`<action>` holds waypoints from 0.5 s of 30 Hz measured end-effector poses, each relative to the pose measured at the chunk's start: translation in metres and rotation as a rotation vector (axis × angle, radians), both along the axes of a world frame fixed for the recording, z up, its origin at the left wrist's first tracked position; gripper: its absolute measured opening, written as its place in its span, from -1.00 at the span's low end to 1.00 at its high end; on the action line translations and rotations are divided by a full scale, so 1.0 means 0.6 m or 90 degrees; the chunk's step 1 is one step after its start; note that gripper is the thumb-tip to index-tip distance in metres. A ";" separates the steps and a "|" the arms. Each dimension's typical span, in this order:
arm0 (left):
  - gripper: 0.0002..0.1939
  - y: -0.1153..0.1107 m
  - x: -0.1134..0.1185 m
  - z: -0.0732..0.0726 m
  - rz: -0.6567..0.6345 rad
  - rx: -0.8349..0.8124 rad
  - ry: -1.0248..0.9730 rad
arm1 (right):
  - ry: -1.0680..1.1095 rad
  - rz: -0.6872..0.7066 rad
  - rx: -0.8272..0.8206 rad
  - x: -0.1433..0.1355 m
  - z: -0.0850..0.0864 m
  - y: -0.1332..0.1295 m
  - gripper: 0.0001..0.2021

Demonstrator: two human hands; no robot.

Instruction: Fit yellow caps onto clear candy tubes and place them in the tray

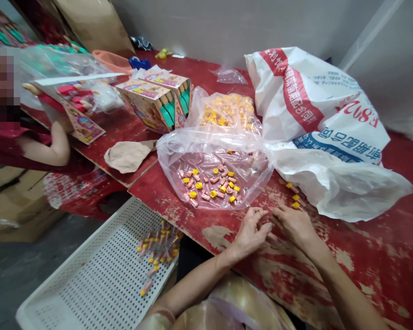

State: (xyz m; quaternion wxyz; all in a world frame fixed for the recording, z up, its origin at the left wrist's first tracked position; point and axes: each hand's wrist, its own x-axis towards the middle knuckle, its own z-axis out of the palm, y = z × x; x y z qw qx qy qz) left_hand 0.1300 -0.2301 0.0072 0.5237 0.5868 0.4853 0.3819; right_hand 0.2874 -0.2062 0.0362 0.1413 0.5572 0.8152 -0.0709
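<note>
Apparently holds left hand (253, 229) and right hand (294, 224) curled close together for precision; cannot tell any grip. Has pieces (214, 180) loose in the open bag (174, 149) just beyond, probably for easy reach.

Muted indoor light, pale glare on the clear bag (213, 140), edges stretched, upper left blurred

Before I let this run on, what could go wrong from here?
The clear plastic bag of small pink-and-yellow pieces lies near the edge of the worn red table; a knock might spill some. The crumpled white plastic sheet lies beside loose yellow-capped pieces and could hide them if it shifts.
</note>
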 end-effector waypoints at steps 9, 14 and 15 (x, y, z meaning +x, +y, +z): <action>-0.80 -0.008 -0.034 -0.011 0.136 -0.002 -0.032 | -0.129 -0.045 -0.040 -0.056 -0.012 0.026 -0.69; -0.80 0.047 -0.050 0.000 0.193 0.158 0.067 | -0.024 -0.066 0.005 -0.012 -0.035 0.020 -0.77; -0.81 0.069 -0.060 0.001 0.213 0.213 0.113 | 0.025 -0.070 0.048 -0.003 -0.049 0.015 -0.76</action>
